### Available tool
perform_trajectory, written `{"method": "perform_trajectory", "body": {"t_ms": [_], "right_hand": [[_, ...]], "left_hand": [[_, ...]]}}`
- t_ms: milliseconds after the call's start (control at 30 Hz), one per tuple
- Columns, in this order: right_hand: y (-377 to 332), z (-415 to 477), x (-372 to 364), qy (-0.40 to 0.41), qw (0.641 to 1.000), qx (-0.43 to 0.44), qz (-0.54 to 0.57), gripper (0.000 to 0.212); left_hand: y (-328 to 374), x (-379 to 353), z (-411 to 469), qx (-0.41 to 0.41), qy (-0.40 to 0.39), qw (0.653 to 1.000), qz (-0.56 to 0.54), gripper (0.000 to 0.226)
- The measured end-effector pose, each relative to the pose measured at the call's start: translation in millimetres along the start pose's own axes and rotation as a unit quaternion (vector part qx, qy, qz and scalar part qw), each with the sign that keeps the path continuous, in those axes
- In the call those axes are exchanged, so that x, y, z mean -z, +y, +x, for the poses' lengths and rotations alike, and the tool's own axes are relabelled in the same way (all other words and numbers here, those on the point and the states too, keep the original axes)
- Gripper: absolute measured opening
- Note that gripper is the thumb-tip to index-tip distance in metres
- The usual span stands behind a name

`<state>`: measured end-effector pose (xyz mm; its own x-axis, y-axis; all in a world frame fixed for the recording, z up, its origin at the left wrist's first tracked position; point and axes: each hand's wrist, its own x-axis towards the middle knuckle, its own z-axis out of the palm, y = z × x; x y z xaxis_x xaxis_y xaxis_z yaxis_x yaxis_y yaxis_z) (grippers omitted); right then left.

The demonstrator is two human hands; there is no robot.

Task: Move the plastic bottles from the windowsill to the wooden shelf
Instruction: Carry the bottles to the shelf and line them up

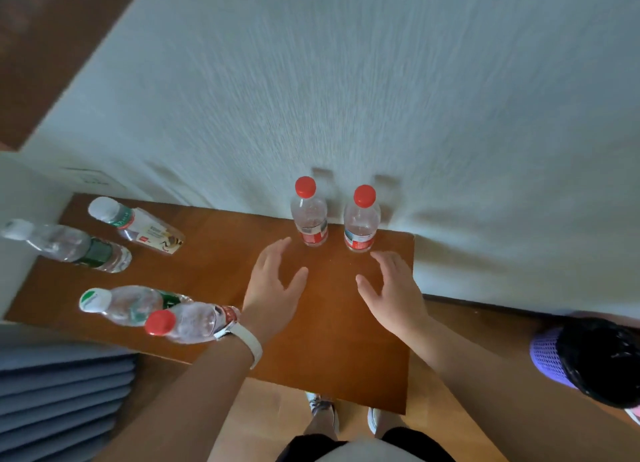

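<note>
Head view: looking down on a wooden shelf [329,323] set against a pale textured wall [346,81].
Left hand [273,281]: spread wide above the shelf, fingers apart, gripping nothing; a white watch band [247,340] circles the wrist.
Right hand [393,288]: likewise splayed and empty, hovering over the wood.
Left red-capped bottle [309,212]: upright, just beyond the left fingertips, near the wall.
Right red-capped bottle [361,219]: upright, just ahead of the right fingertips, beside the first.
Bottle by the wrist [190,323]: red cap, close against the left wrist.
Other bottles: white-capped bottle [121,304] just left of that one; two more, [69,245] and [138,224], well to the left of the left hand.
Feet [322,409]: below the shelf's near edge.
</note>
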<state>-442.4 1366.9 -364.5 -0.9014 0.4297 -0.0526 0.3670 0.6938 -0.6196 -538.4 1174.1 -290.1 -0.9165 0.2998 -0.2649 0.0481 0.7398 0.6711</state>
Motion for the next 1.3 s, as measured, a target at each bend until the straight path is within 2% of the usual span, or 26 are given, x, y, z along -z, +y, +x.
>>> {"method": "perform_trajectory", "body": {"t_ms": [167, 400, 500, 567, 700, 933, 1100, 1300], "right_hand": [[-9, -13, 11, -0.071, 0.985, 0.129, -0.088, 0.06], [-33, -11, 21, -0.114, 0.944, 0.284, -0.122, 0.06], [-43, -12, 17, -0.139, 0.921, 0.335, -0.14, 0.061], [-48, -14, 15, -0.152, 0.912, 0.353, -0.143, 0.061], [-67, -23, 9, -0.174, 0.896, 0.384, -0.137, 0.061], [-95, -32, 1, -0.181, 0.889, 0.398, -0.139, 0.061], [-114, -38, -3, -0.169, 0.889, 0.397, -0.152, 0.06], [-136, -52, -23, -0.148, 0.902, 0.366, -0.172, 0.06]], "left_hand": [[-4, 10, -37, -0.053, 0.016, 0.988, 0.147, 0.051], [-26, 2, -94, -0.022, 0.067, 0.969, 0.235, 0.053], [-41, 5, -120, -0.035, 0.087, 0.953, 0.287, 0.052], [-52, 9, -133, -0.036, 0.089, 0.943, 0.318, 0.052], [-76, 23, -160, 0.033, 0.094, 0.93, 0.355, 0.055], [-115, 61, -179, 0.117, 0.132, 0.92, 0.349, 0.056], [-133, 89, -171, 0.112, 0.169, 0.92, 0.336, 0.057], [-162, 117, -151, 0.088, 0.163, 0.93, 0.317, 0.06]]}}
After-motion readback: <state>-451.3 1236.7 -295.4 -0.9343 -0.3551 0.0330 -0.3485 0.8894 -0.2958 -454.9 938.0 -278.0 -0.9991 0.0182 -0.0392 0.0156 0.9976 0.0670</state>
